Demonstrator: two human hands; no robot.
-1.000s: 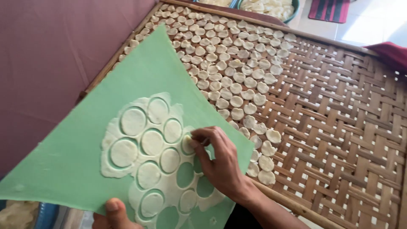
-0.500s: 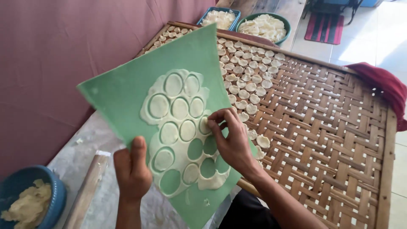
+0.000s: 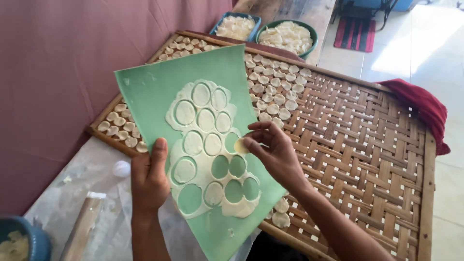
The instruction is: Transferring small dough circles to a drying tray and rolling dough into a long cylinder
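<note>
While left hand (image 3: 150, 181) grips green board (image 3: 159, 92), right hand (image 3: 270, 150) pinches dough disc (image 3: 241, 146).

Green board (image 3: 150, 92), cream dough (image 3: 205, 121) with round cut-outs; tan woven tray (image 3: 367, 145); maroon wall (image 3: 53, 72); red cloth (image 3: 420, 104).

left hand (image 3: 150, 179) grips lower left edge of green sheet (image 3: 154, 92), centre frame | sheet carries rolled dough (image 3: 203, 140) cut into rounds | right hand (image 3: 273, 150) pinches what looks like one dough round (image 3: 240, 146) at its fingertips | woven bamboo tray (image 3: 367, 145) right, small rounds (image 3: 275, 89) across its upper part | two bowls (image 3: 309, 31) top centre
</note>
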